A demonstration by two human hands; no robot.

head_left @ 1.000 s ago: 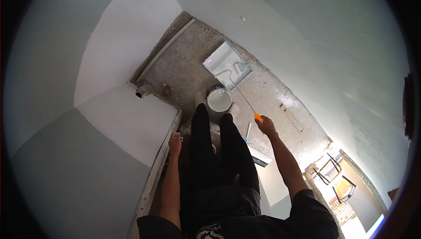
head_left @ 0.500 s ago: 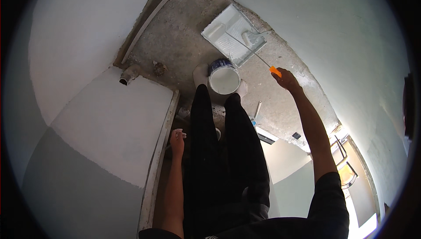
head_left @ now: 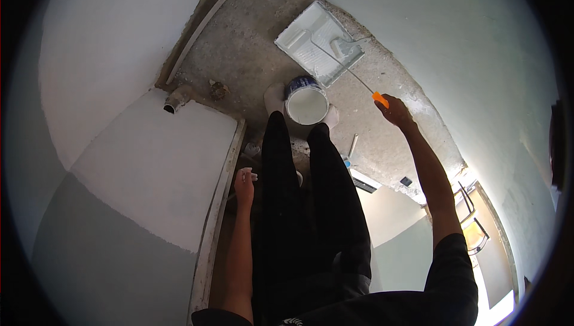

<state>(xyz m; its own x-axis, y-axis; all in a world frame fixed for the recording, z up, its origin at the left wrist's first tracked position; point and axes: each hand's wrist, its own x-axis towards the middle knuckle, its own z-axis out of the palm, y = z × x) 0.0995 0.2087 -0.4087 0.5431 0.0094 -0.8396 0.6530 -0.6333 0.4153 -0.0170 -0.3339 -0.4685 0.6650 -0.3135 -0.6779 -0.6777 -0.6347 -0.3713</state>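
Observation:
My right hand (head_left: 394,112) grips the orange handle of a paint roller (head_left: 295,40). Its thin metal rod slants away to the left, and the white roller sleeve lies in the far part of a paint tray (head_left: 325,76). A second, smaller roller (head_left: 338,48) rests in the same tray. Just nearer than the tray, a dark blue bucket (head_left: 307,106) of whitish paint stands between my feet. My left hand (head_left: 244,183) hangs beside my left leg with loosely bent fingers, paint-smeared and holding nothing that shows.
Painted walls (head_left: 454,33) rise close on the right and left. A pipe stub (head_left: 173,104) juts out near the low wall's wooden edge (head_left: 224,188). A stick-like tool (head_left: 353,146) and a small dark item (head_left: 406,181) lie on the rough concrete floor (head_left: 239,51).
My left hand has risen slightly in the view. The right hand keeps its hold on the roller, whose sleeve has shifted a little to the right in the tray.

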